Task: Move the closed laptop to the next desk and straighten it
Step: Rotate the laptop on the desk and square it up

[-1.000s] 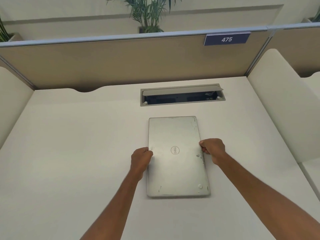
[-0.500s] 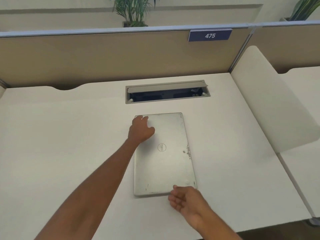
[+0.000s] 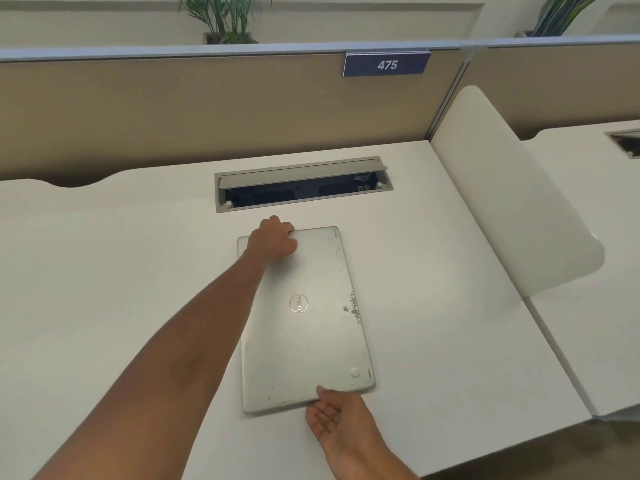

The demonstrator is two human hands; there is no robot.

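One closed silver laptop (image 3: 304, 327) lies flat on the near desk (image 3: 104, 289), its long sides running away from the viewer, and its round logo reads "DELL". Two hands hold it. The left hand (image 3: 275, 239) curls its fingers over the far edge. The right hand (image 3: 334, 415), palm up, pinches the near edge, thumb on the lid. One blue sign (image 3: 387, 65) reads "475". Two desks and two potted plants show, with one open cable tray (image 3: 301, 183) beyond the laptop.

We count one laptop (image 3: 304, 327) | two hands: left hand (image 3: 273, 240) far, right hand (image 3: 337, 415) near | two desks: left desk (image 3: 104, 271), right desk (image 3: 595, 202) | two cable hatches: far hatch (image 3: 301, 185), right hatch (image 3: 628, 142) | two plants: left plant (image 3: 225, 19), right plant (image 3: 561, 15) | one number sign (image 3: 387, 65) on the far panel (image 3: 173, 109)
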